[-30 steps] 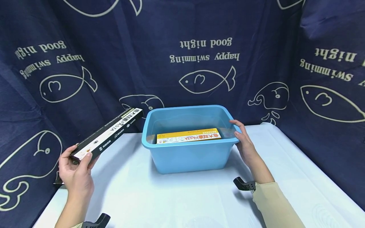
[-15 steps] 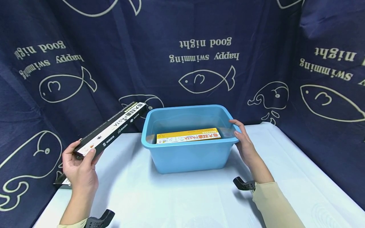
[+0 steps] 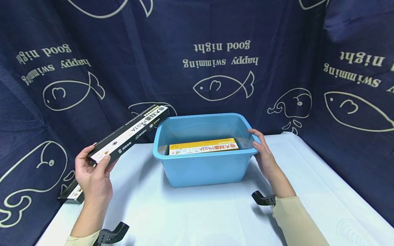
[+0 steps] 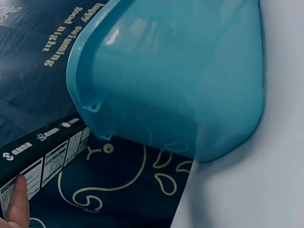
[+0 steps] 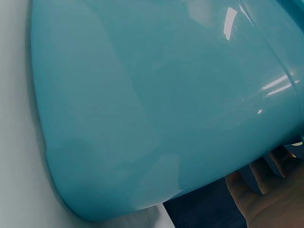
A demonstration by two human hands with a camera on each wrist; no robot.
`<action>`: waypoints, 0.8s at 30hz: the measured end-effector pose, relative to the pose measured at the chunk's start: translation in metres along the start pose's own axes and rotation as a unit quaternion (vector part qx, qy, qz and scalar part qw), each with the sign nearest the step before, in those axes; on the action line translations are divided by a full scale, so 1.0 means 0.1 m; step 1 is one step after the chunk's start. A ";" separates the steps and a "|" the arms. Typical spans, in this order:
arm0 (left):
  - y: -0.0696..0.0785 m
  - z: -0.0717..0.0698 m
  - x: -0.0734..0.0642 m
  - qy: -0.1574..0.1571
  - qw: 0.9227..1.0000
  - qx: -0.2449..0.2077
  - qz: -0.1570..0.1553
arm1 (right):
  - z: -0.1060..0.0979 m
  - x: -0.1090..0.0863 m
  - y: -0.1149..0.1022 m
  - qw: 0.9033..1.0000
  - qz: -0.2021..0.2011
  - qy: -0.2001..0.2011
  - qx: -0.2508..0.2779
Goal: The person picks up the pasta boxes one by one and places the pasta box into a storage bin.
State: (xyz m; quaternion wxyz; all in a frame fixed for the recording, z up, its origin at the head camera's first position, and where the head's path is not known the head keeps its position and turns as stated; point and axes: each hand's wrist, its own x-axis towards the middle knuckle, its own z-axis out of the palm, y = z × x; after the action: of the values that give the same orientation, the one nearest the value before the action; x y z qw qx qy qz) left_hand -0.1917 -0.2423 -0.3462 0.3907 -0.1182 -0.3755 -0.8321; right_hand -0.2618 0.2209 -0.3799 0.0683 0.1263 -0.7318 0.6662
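Observation:
My left hand (image 3: pixel 95 176) grips the near end of a long black pasta box (image 3: pixel 130 131) with a white stripe, thumb on its near side. The box slants up toward the back right, and its far end overlaps the left rim of a blue plastic bin (image 3: pixel 206 171) in the head view. In the left wrist view one finger lies against the box's printed side (image 4: pixel 52 159). My right hand (image 3: pixel 264 153) holds the bin's right rim, fingers curled over it. Inside the bin lies a yellow and white pasta box (image 3: pixel 203 146).
Another black box (image 3: pixel 74 194) lies at the table's left edge, partly hidden behind my left hand and wrist. The bin stands on a white-covered table (image 3: pixel 184 215). A dark blue curtain (image 3: pixel 138 51) with fish drawings hangs behind and at both sides.
My left hand has moved right and up with the black pasta box, bringing its far end to the bin's left rim. More of the other black box shows. My right hand has stayed put.

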 end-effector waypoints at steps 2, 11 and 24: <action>0.00 0.03 0.00 -0.005 1.000 -0.006 -0.003 | 0.00 0.00 0.00 1.000 0.000 0.000 0.000; -0.01 0.14 -0.01 -0.028 0.999 0.002 -0.021 | 0.01 0.00 -0.01 1.000 0.002 0.002 0.004; -0.06 0.24 -0.04 -0.053 0.996 0.016 -0.065 | 0.00 0.00 -0.01 1.000 -0.001 0.001 0.009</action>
State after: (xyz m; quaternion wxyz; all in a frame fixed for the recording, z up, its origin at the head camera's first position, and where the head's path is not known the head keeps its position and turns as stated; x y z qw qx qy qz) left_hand -0.1951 -0.2203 -0.3348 0.3172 -0.1308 -0.4159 -0.8422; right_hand -0.2617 0.2203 -0.3788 0.0687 0.1266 -0.7258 0.6726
